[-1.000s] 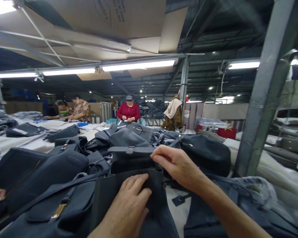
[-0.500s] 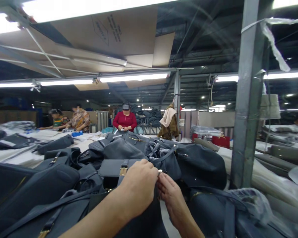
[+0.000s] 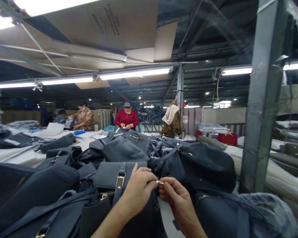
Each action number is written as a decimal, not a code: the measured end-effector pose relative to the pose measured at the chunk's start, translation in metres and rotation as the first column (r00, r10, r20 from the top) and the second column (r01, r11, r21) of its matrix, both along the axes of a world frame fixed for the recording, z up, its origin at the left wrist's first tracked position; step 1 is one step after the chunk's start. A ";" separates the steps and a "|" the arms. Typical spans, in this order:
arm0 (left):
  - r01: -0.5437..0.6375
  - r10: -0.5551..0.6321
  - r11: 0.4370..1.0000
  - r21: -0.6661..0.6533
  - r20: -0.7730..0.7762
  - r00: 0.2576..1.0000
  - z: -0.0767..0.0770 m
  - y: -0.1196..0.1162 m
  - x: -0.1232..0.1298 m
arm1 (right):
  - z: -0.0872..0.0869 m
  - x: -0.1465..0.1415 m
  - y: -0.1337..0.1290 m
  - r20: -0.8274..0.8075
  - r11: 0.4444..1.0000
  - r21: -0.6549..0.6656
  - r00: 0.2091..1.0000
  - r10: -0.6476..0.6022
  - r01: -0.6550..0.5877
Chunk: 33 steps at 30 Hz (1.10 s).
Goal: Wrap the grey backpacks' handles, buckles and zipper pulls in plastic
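Note:
My left hand point(image 3: 140, 186) pinches one end of a small gold metal fitting point(image 3: 160, 182), thumb against finger. On its other end are the closed fingertips of my right hand point(image 3: 175, 195). The fitting's exact kind is too small to make out. Under my hands lies a dark blue-grey bag point(image 3: 145, 218), its flap point(image 3: 106, 175) up behind my left hand. A gold buckle point(image 3: 120, 181) on a strap crosses that flap. Left of my wrist a gold zipper end point(image 3: 103, 197) shows at the bag's opening.
Similar dark bags point(image 3: 124, 150) are heaped in front and to both sides. A grey metal post point(image 3: 260, 109) rises at the right, near crumpled clear plastic point(image 3: 270, 208). Across the table a person in red point(image 3: 126, 119) handles something small; other people work at the far left.
My left hand has turned and loosened from a tighter curl, one finger now raised. The gold fitting shows more plainly and sits slightly lower between both hands. The whole view has shifted slightly.

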<state>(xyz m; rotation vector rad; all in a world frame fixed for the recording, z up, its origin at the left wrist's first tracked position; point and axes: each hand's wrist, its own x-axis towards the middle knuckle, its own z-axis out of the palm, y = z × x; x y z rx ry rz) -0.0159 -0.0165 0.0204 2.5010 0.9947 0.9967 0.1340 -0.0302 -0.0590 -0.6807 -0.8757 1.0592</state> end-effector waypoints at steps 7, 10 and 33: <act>-0.031 0.032 0.999 -0.015 0.083 0.996 -0.007 0.001 0.001 | 0.012 0.010 0.000 0.197 0.993 0.083 0.978 0.071 -0.089; -0.064 0.063 0.998 0.013 0.067 0.996 -0.011 0.005 0.002 | 0.017 0.014 -0.001 0.292 0.986 0.068 0.948 0.128 -0.154; 0.026 -0.027 0.990 0.139 0.006 1.000 -0.026 -0.007 -0.021 | 0.009 0.012 0.000 0.340 0.971 0.056 0.919 0.199 -0.231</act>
